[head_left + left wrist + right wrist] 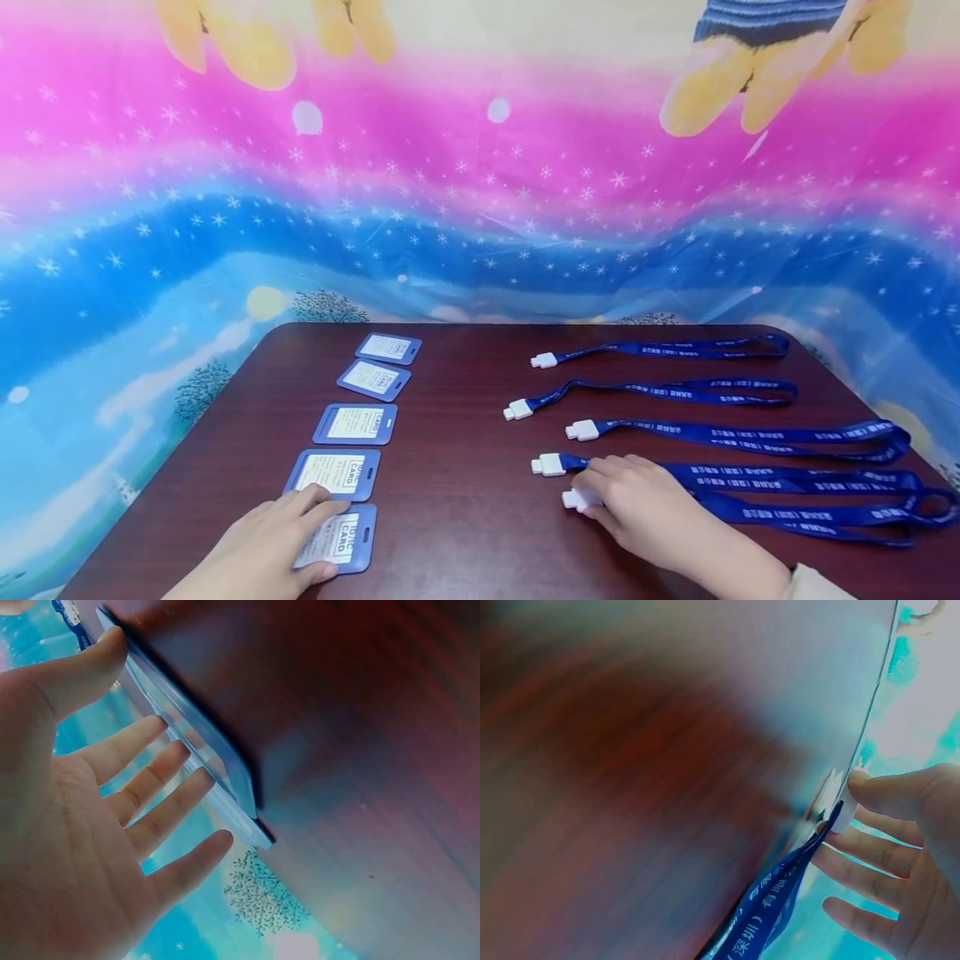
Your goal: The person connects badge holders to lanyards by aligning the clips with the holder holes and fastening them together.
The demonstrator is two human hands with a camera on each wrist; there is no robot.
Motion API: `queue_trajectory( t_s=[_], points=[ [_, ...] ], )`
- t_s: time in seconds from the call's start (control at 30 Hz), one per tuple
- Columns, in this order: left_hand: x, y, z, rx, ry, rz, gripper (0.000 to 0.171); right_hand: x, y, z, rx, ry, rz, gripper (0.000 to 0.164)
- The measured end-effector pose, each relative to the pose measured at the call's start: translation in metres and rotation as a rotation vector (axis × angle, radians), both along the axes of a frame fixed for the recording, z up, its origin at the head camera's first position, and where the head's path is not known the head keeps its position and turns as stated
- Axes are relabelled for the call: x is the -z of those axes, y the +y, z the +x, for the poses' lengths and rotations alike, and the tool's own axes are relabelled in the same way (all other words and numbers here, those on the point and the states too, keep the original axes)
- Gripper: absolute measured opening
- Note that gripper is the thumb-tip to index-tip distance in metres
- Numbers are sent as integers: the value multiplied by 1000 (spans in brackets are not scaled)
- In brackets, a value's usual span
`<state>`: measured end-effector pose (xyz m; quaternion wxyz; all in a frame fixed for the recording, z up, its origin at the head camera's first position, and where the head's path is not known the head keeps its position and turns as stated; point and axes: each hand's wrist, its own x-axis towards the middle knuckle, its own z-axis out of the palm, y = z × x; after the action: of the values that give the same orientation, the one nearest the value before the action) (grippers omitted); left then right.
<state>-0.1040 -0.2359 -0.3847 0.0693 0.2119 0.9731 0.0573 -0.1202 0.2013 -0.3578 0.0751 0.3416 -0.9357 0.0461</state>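
My left hand (258,542) rests on the nearest blue card holder (362,546), which lies flat at the table's front left. In the left wrist view its fingers are spread and nearly straight, their tips at the card holder (202,731) and the thumb by one corner. At the front right, my right hand (637,504) pinches the white clip (573,500) of the nearest blue lanyard (817,518) between thumb and index finger. The right wrist view shows the clip (844,817) at the fingertips, with the printed strap (776,896) trailing from it.
More card holders (352,423) lie in a column on the left of the dark red table (457,467). Several other lanyards (705,390) stretch out in rows on the right, clips facing left. Behind the table hangs a colourful printed cloth (450,200).
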Motion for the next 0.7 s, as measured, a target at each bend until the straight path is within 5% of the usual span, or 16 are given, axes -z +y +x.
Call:
queue_trajectory(
  t_s=[0.37, 0.7],
  points=[
    [1, 2, 3, 6, -33, 21, 71, -8, -51, -4, -133, 8, 6, 26],
    [1, 5, 5, -17, 14, 30, 64, -11, -95, -8, -212, -18, 51, 22]
  ],
)
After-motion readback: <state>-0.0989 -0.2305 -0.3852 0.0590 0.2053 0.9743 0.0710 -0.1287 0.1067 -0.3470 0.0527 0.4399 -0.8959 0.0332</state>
